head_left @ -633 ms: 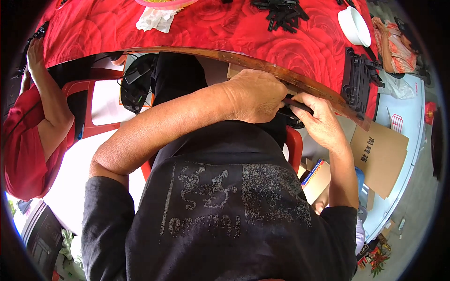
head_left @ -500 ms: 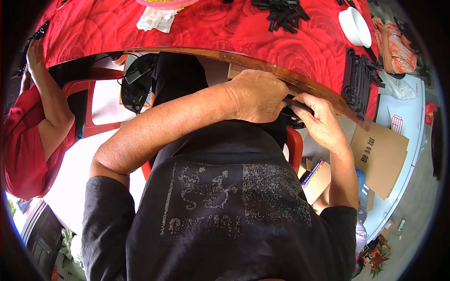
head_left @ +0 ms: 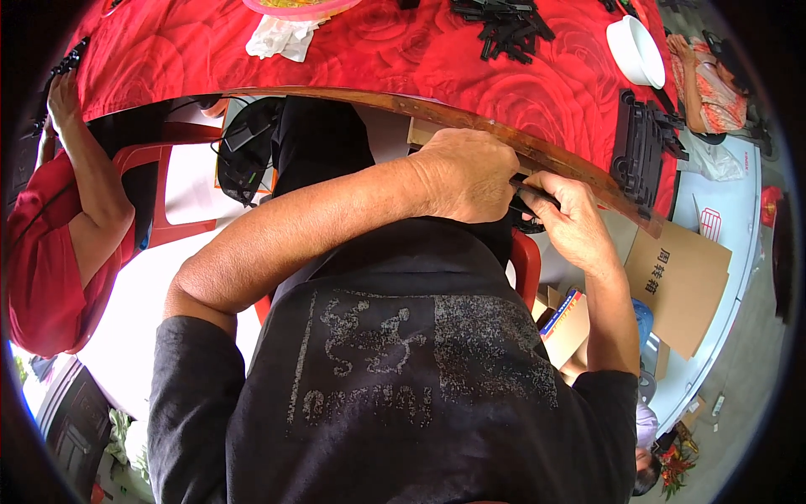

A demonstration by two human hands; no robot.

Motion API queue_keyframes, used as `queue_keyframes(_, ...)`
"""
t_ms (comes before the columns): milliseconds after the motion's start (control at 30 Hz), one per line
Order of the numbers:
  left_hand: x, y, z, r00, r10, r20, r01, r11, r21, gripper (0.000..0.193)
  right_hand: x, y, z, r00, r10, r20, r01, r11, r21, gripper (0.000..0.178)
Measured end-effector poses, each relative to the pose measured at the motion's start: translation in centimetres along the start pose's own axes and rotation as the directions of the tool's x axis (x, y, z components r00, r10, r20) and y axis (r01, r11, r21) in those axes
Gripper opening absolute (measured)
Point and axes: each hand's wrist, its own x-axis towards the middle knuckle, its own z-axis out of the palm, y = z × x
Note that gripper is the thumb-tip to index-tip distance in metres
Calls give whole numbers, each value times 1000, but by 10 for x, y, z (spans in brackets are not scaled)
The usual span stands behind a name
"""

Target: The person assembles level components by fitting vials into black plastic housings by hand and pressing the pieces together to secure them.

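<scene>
Close together in front of my waist, just under the table's wooden edge (head_left: pixel 395 104), both hands are closed. My left hand (head_left: pixel 470 175) is a fist with its back toward me, so whatever lies inside it is mostly hidden. Between the hands a slim black part (head_left: pixel 537 198) shows, and my right hand (head_left: pixel 571 220) pinches it with thumb and fingers. Its near end disappears at the left fist; its exact kind I cannot make out. Beyond the edge, on the red rose-patterned cloth, lie a pile of small black parts (head_left: pixel 508 29) and a longer ridged black part (head_left: pixel 635 151).
A white bowl (head_left: pixel 635 52) stands at the table's right end, a pink-rimmed basin (head_left: pixel 302 8) and crumpled white tissue (head_left: pixel 282 38) at the far left. Cardboard (head_left: pixel 678 277) leans at right. A person in red (head_left: pixel 59 252) sits at left; another person (head_left: pixel 714 92) is far right.
Both hands keep their hold near the table edge. The black part has turned slightly and shows less between them. The view has shifted a little.
</scene>
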Motion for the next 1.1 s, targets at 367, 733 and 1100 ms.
queue_keyframes(367,-5,7,-6,998,-53,-46,54,998,31,20,1,-10,3,1000,-3,-11,4,998,69,17)
queue_keyframes(733,9,-14,18,995,-90,-41,94,988,122,23,22,31,18,996,-67,-53,64,996,-61,16)
queue_keyframes(1100,-9,-21,-5,836,357,-417,-308,934,182,27,16,22,5,994,87,-59,-66,955,290,20)
